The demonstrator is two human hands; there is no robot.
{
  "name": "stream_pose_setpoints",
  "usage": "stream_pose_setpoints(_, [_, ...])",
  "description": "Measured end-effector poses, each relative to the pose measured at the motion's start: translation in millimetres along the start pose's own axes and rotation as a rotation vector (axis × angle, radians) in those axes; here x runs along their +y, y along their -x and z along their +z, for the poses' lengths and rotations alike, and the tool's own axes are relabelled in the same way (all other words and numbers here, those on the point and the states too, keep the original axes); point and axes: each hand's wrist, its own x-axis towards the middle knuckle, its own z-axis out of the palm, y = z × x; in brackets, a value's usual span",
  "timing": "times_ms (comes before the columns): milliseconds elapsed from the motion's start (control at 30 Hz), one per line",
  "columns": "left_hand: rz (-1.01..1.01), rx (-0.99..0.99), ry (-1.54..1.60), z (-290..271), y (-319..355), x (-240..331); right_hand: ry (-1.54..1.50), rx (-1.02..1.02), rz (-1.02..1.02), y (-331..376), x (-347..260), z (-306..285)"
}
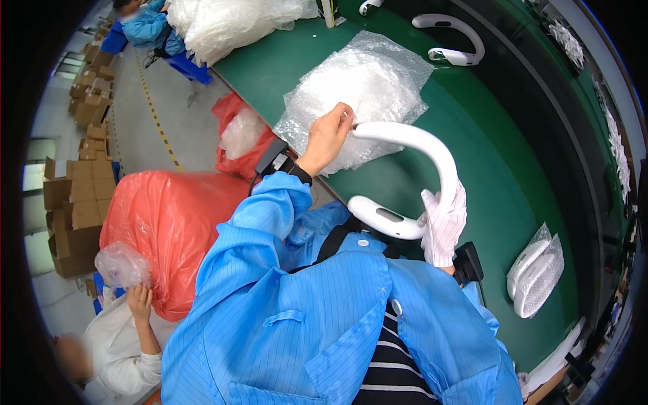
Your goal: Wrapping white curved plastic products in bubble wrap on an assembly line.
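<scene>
A white U-shaped neckband device (pixel 442 156) is held over the near edge of the green table by my right hand (pixel 443 226). That hand wears a pale striped glove and wraps round the bend. The device's near arm carries a grey oval panel. My bare left hand (pixel 328 140) is over a stack of clear bubble-wrap bags (pixel 368 88), right beside the device's far tip. Its fingers are pressed together; what lies between them, if anything, is hidden. Black units are strapped at both my wrists.
Another white U-shaped device (pixel 476 42) lies farther along the green table (pixel 520 179); a bubble-wrapped one (pixel 535 271) lies at right. A big pile of clear bags (pixel 229 27) is at the far left. Red sacks (pixel 172 233), cardboard boxes (pixel 91 185) and two other people are left of the table.
</scene>
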Motion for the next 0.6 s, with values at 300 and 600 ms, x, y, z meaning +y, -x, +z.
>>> stream_pose_setpoints(300, [0.055, 0.073, 0.086, 0, 18, -9, -0.427, -0.144, 0.429, -25, -23, 1])
stream_pose_setpoints(600, [0.166, 0.027, -0.052, -17, 33, -22, -0.892, -0.078, 0.78, -51, 9, 22])
